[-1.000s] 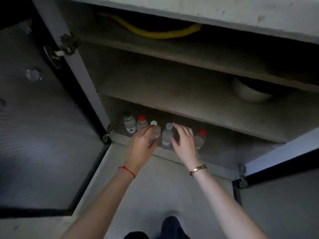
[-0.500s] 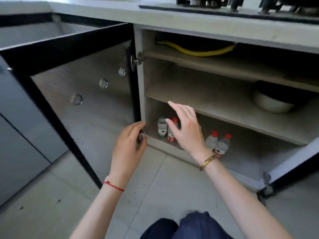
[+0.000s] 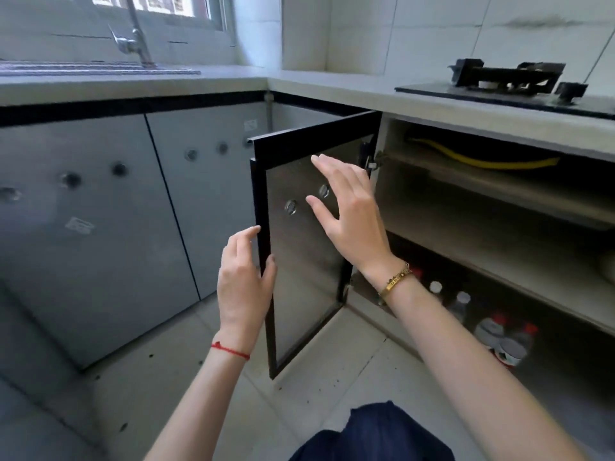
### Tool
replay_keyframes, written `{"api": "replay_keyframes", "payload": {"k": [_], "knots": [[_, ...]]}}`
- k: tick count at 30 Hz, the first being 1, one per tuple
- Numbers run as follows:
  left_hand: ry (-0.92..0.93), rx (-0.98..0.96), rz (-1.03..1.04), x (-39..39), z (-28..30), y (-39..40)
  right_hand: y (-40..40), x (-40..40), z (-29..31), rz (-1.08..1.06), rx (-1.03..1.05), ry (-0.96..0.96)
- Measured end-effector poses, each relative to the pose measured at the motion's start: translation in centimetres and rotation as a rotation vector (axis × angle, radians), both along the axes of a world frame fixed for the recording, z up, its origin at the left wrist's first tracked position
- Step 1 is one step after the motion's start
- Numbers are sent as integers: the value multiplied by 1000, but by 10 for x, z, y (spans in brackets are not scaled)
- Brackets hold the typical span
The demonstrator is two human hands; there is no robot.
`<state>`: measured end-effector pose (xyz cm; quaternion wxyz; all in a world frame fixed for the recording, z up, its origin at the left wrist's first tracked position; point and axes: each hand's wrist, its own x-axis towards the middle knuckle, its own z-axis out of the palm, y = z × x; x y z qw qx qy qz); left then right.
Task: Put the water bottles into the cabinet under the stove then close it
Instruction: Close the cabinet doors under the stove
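Several water bottles [image 3: 499,334] with red and white caps stand on the bottom shelf of the open cabinet [image 3: 499,207] under the stove [image 3: 506,78]. My right forearm hides some of them. The left cabinet door [image 3: 299,261], black-framed, stands roughly half open. My left hand [image 3: 244,281] holds its free vertical edge, thumb on the inner side and fingers on the outer side. My right hand [image 3: 349,214] hovers in front of the door's inner face, fingers spread, holding nothing.
A yellow hose [image 3: 482,161] runs along the cabinet's top shelf, and a pale bowl [image 3: 609,267] shows at the right edge. Shut grey cabinet doors [image 3: 100,227] line the left side under the sink faucet [image 3: 133,38]. My knee [image 3: 372,434] is at the bottom.
Both hands have left the bottles and risen. The view has pulled back and up. The left door has swung from wide open to about half open, with my left hand on its edge.
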<state>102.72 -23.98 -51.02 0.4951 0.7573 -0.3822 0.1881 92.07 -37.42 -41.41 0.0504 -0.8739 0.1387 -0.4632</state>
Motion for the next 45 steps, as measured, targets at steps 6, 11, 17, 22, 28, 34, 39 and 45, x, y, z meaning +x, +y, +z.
{"api": "replay_keyframes", "payload": {"k": [6,11,17,22,28,34,39,45], "knots": [[115,128,-14,26,10,-11,22,58,20,24,-128,27],[98,139,-75,28,16,-23,23,76,19,-3,-183,48],[37,66,-88,24,13,-20,23,63,20,-20,-196,50],[34,0,-161,6,8,-18,22,38,21,-72,-249,81],[14,-41,-262,-21,7,-21,16,-1,16,-170,-339,55],[-43,-37,-459,-61,9,-41,1,-53,2,-301,-328,-43],[-46,-49,-585,-102,10,-74,-20,-107,-1,-386,-346,-54],[-88,1,-713,-148,7,-124,-55,-167,-1,-523,-325,-52]]}}
